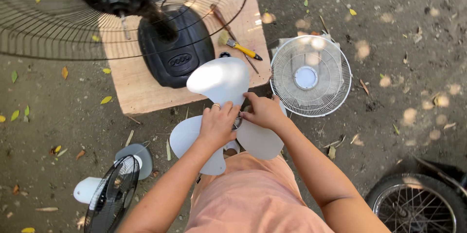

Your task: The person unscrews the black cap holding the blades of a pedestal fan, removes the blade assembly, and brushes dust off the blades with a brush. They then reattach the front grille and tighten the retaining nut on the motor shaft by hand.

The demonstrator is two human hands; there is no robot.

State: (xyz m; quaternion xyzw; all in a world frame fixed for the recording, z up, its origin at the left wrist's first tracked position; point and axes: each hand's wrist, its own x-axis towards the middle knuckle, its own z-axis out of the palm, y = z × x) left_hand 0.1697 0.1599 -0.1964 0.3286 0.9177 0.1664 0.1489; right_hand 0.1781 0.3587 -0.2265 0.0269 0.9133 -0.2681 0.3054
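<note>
Both of my hands hold a white three-bladed fan propeller (221, 80) over my lap. My left hand (217, 123), with a ring on one finger, grips it at the hub from the left. My right hand (262, 111) grips the hub from the right. One blade points up and away toward a wooden board (134, 84), and two blades spread low to either side. The hub itself is mostly hidden by my fingers.
A black fan with its wire rear guard (53, 28) stands on the board by its black base (177, 48). A yellow-handled brush (241, 47) and a screwdriver (224, 21) lie there too. A white front grille (310, 76) lies on the dirt; another small fan (113, 194) sits lower left, a wheel (416, 206) lower right.
</note>
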